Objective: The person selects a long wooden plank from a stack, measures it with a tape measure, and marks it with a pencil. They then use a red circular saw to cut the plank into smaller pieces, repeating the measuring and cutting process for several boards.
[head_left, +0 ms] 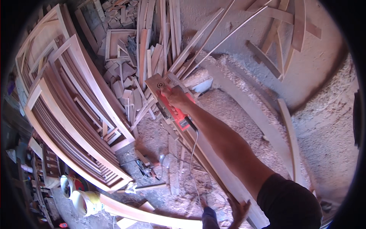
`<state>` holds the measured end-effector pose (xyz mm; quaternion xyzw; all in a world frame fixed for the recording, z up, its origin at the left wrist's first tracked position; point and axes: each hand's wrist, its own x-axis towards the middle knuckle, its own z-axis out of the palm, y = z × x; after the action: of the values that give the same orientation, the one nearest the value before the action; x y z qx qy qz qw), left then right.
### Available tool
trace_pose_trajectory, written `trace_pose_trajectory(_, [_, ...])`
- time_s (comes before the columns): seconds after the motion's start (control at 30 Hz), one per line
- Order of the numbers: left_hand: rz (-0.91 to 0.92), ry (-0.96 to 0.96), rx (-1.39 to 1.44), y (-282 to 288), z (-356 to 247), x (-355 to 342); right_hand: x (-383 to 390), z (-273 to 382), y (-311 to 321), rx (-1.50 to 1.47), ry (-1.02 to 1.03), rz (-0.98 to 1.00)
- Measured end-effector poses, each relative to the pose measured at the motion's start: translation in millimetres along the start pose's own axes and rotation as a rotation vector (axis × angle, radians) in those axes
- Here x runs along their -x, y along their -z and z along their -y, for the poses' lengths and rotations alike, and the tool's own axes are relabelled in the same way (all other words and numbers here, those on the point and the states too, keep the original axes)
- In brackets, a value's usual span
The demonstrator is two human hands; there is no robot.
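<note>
My right arm reaches across to a red electric planer [178, 116], and my right hand [176, 97] is closed round its top. The planer rests near the far end of a long wooden board [214, 161], which runs diagonally from the middle of the view to the lower right. A cord trails from the planer's near end toward the floor. Close to me at the lower edge, my left hand [238, 212] grips the board's side, thumb toward the upper face and fingers along the edge. The planer's underside is hidden.
Wooden frames [82, 110] lean in a stack on the left. Offcuts [124, 76] and upright strips fill the back. Another power tool [146, 168] lies on the floor beside white buckets [82, 202]. Shavings [228, 103] cover the ground at right, near curved planks [253, 110].
</note>
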<state>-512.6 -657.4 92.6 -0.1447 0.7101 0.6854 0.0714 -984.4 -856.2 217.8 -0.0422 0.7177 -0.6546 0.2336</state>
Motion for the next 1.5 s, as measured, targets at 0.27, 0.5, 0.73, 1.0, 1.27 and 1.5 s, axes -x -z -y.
trace_pose_trajectory(0.27, [-0.331,0.44,1.223,17,61,-34,220,-80,50,0.163,-0.038,-0.058])
trace_pose_trajectory(0.5, [-0.374,0.523,2.055,33,131,11,448,-125,69,0.308,-0.013,-0.088])
trace_pose_trajectory(0.73, [0.087,0.487,0.809,-50,198,157,655,-183,91,0.293,0.006,-0.088])
trace_pose_trajectory(1.0, [1.083,0.45,-0.083,-131,266,385,831,-221,120,0.301,-0.104,-0.069])
trace_pose_trajectory(1.27, [1.31,0.029,-0.462,-120,262,438,987,-269,145,0.389,-0.077,-0.071])
trace_pose_trajectory(1.5, [1.153,-0.29,-0.505,-97,262,443,1066,-295,164,0.459,-0.028,-0.09])
